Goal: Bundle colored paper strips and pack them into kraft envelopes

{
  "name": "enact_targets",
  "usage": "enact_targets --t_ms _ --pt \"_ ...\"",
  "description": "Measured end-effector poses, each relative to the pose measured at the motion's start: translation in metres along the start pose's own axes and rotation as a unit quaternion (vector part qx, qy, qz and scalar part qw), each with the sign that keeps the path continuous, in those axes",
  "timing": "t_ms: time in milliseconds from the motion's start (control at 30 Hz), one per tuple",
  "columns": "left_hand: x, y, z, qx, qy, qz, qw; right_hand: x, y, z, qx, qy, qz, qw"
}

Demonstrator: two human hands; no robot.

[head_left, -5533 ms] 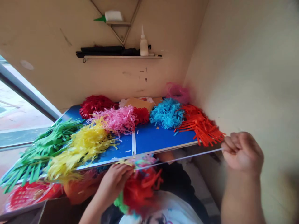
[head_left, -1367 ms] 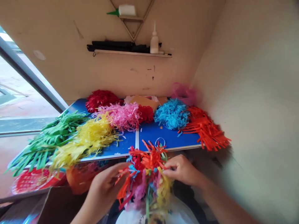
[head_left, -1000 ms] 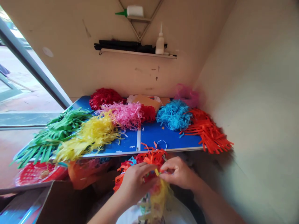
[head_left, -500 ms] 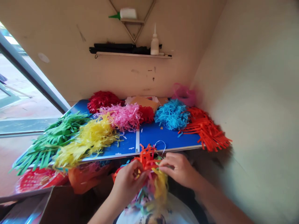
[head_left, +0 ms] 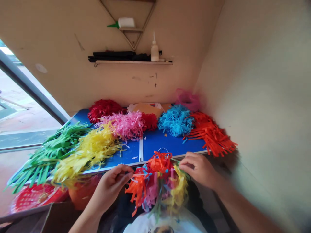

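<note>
left hand (head_left: 109, 185): open with the fingers spread, just beside the bunch, and not gripping anything that I can see.

right hand (head_left: 198, 170): fingers loosely curled, tips up at the bunch's top right corner. Can't tell from this shot if I'm actually pinching strands or just touching them.

the bunch: my paper-fringe bunch (head_left: 156, 184) is right in front of my chest, just below the counter edge and between both hands. It's orange, red, blue, pink, yellow and green strips all mixed. A thin string loop (head_left: 163, 148) shows just above it, but I can't tell if it's attached.

counter: the blue counter (head_left: 128, 153) has a white strip down the middle. Loose piles of paper fringe sit on it, one per colour, probably so each shade is easy to grab: green (head_left: 46, 152), yellow (head_left: 89, 152), pink (head_left: 125, 126), dark red (head_left: 103, 110), sky blue (head_left: 176, 120) and orange-red (head_left: 209, 132).

shelf: a small wall shelf (head_left: 133, 62) holds a white glue bottle (head_left: 154, 53), up where it won't get buried in paper.

labels: no readable writing anywhere, the glue bottle included.
</note>
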State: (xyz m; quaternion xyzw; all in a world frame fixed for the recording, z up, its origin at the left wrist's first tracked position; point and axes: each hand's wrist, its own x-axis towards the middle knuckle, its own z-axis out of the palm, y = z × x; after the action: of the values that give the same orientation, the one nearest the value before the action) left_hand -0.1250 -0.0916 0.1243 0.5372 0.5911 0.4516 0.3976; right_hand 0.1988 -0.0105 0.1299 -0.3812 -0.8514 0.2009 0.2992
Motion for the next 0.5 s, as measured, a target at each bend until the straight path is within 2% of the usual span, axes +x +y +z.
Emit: enact_targets --t_ms 100,167,233,367,433,500 --pt "0.003 0.008 -0.017 0.188 -0.037 0.042 0.981 0.004 0.002 -0.006 0.02 -0.012 -0.018 1.0" --pt "0.006 0.016 -0.025 0.244 -0.046 0.068 0.966 0.007 0.001 -0.009 0.021 -0.025 -0.029 0.999" --pt "0.009 0.023 -0.027 0.268 -0.032 0.112 0.956 0.011 -0.002 -0.01 0.014 -0.033 -0.026 0.999" --pt "0.012 0.029 -0.018 0.31 0.043 0.21 0.926 0.022 -0.011 -0.002 0.012 -0.027 -0.013 0.999" --pt "0.01 0.027 -0.014 0.314 0.043 0.203 0.927 0.026 -0.017 0.001 0.016 -0.04 0.007 0.999" --pt "0.007 0.027 -0.015 0.292 0.039 0.173 0.94 0.028 -0.021 0.001 0.054 -0.073 0.033 0.995"
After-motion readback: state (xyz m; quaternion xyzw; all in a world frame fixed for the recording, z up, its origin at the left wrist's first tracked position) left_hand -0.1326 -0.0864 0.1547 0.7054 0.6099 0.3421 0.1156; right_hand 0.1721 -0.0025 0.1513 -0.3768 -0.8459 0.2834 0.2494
